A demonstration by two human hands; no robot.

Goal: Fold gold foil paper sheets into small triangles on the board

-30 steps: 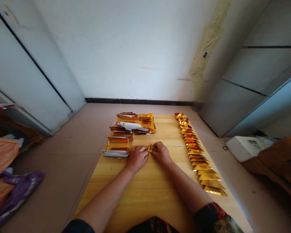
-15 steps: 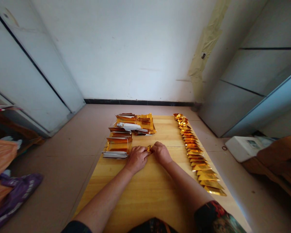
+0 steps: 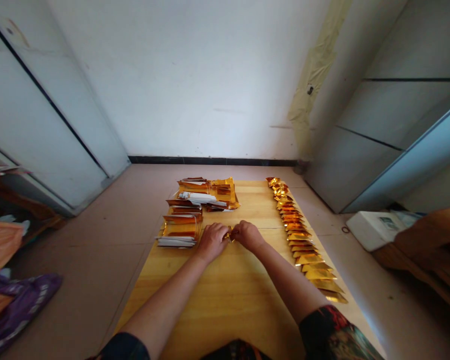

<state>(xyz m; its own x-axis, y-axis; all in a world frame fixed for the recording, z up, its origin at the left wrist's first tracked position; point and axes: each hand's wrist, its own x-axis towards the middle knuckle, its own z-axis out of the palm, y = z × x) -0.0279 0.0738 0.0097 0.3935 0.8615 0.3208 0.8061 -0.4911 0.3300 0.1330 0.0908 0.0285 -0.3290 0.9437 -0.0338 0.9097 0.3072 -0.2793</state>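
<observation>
My left hand [image 3: 212,242] and right hand [image 3: 248,236] met with fingers closed, both pinching a small gold foil piece [image 3: 229,234] between them over the wooden table [image 3: 195,300]. Stacked gold foil sheets [image 3: 182,230] lay just beside my left hand; a row of folded gold foil triangles [image 3: 300,235] ran off to my right. A crisp crease called for even, firm pressure from both hands.

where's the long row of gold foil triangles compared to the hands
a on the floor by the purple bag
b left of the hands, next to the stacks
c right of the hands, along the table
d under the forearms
c, the row of gold foil triangles runs along the wooden table, right of the left hand and right hand, which hold a small gold foil piece.
</observation>
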